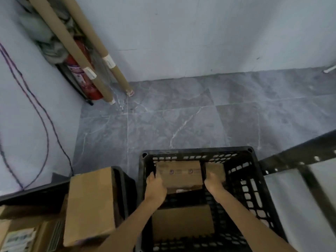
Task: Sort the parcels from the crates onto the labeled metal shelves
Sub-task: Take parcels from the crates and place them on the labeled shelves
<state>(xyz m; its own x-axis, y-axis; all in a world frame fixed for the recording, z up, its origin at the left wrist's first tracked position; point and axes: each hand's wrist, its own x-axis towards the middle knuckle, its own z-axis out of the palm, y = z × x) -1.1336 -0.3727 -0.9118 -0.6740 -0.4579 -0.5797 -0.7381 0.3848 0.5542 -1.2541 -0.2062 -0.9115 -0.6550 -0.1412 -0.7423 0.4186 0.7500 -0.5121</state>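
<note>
Cardboard is what both hands are on: the left hand (155,186) grips the left side of a parcel (180,176) and the right hand (213,180) clasps its right side, fingers tucked down along the edges, though blur hides the fingertips. The parcel lies at the far end of a black crate (196,151), with a smaller box (216,169) touching it in the far right corner and a second parcel (181,221) flat at the near end. This looks like the pick-up step, the parcel not yet out of the crate. Next it needs a straight lift above the rim, then a turn to the metal shelf (298,160) just right of the crate, whose labels cannot be read here.
</note>
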